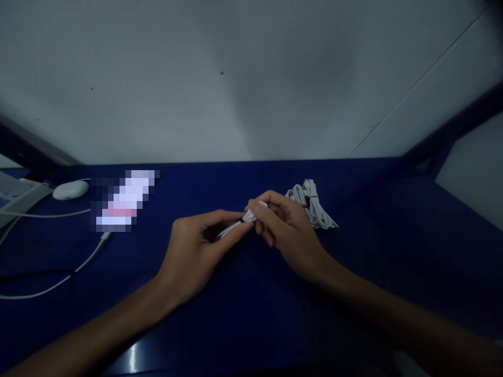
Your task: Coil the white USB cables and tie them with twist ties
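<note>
A small bundle of white cable (229, 229) is held between both hands near the middle of the view, over a blue surface. My left hand (196, 248) pinches it between thumb and fingers, where a dark tie partly shows. The thumb and fingers of my right hand (288, 230) close on the bundle's right end, touching my left fingertips. Just behind my right hand lie coiled white cables (314, 204) bound with dark ties; my hand hides part of them.
On the left of the blue surface (251, 324) lies a pixelated phone (128, 201) with a white cord (92, 256) plugged in. Beside it are a white rounded case (70, 190) and a grey-white object (19, 196). A pale wall (176, 104) rises behind.
</note>
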{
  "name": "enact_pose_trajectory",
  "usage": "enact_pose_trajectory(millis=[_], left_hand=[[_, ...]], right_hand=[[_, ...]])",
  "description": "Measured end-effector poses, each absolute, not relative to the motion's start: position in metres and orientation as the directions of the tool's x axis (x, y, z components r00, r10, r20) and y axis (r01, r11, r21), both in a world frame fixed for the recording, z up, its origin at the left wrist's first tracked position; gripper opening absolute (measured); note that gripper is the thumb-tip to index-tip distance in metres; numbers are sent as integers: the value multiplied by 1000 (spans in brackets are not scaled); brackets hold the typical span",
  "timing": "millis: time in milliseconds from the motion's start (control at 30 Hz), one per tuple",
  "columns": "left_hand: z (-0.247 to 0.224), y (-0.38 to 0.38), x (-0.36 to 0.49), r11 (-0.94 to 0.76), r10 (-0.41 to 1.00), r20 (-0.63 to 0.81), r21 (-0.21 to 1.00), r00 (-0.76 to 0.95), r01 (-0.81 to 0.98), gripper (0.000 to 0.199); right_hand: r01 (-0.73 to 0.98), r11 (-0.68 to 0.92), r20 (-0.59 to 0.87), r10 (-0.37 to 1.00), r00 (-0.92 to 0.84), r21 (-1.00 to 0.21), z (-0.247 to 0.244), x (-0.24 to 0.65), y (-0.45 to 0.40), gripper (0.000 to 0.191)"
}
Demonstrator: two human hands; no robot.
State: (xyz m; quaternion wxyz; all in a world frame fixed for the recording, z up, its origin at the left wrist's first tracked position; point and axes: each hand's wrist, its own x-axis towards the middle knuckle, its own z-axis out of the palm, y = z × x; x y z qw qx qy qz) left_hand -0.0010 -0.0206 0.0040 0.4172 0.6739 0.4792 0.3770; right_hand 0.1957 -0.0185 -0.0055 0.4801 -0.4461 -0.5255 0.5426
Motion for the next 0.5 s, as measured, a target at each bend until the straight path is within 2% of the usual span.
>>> enact_pose_trajectory(millis=[133,267,367,500], left_hand=[[7,-16,1,54,945,-95,989,314,135,32],[5,-11,0,294,852,-242,955,464,-40,41],[4,-10,-1,364,781,-243,926,575,-103,39],[5,-12,-1,391,749,-217,908,626,-153,30]], right_hand=[[-73,21,32,988,-149,-997,-4,197,-19,25],[-105,67,83,984,-157,-992,-2,198,-19,27],[-83,143,153,979,-131,-986,-1,200,-19,28],[32,256,254,965,-66,-966,0,202,-20,23]])
